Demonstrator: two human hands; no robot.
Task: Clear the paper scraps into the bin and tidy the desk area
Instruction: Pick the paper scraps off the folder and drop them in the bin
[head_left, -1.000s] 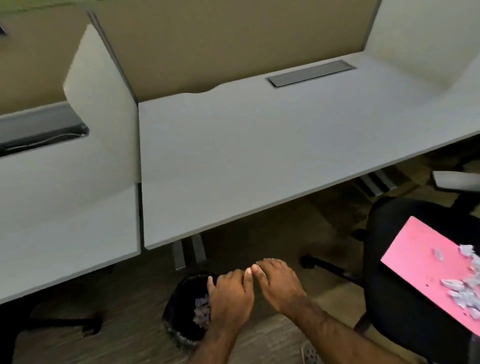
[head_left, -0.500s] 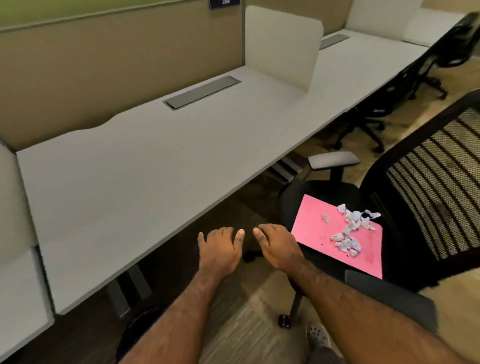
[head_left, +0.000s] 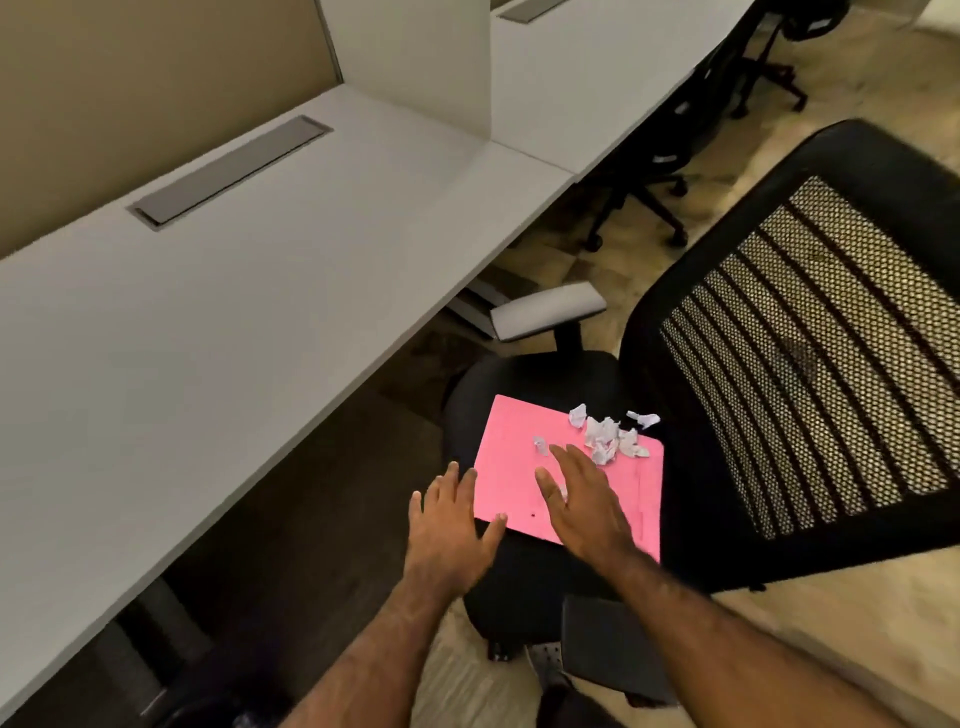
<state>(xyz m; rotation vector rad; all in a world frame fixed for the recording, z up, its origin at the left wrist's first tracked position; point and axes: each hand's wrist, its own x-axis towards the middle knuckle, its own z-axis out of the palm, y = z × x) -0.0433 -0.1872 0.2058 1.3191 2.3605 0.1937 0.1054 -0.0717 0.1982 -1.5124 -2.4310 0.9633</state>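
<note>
A pink folder (head_left: 511, 467) lies flat on the seat of a black office chair (head_left: 535, 374). Several crumpled white paper scraps (head_left: 605, 439) sit in a loose pile at the folder's far right corner, with one small scrap (head_left: 540, 445) apart to the left. My right hand (head_left: 584, 499) hovers over the folder's middle, fingers spread, just short of the pile. My left hand (head_left: 451, 525) is open at the folder's near left edge, fingertips touching or just over it. Neither hand holds anything. The black bin (head_left: 208, 714) is barely visible at the bottom left under the desk.
A long white desk (head_left: 208, 338) runs along the left, with a grey cable hatch (head_left: 228, 169) and a white divider panel (head_left: 415, 57). The chair's mesh back (head_left: 810, 353) rises on the right, its grey armrest (head_left: 545, 310) beside the desk edge. More chairs (head_left: 670, 156) stand further off.
My view has swung right from the bin to the chair. Both hands moved from above the bin across to the pink folder and spread open.
</note>
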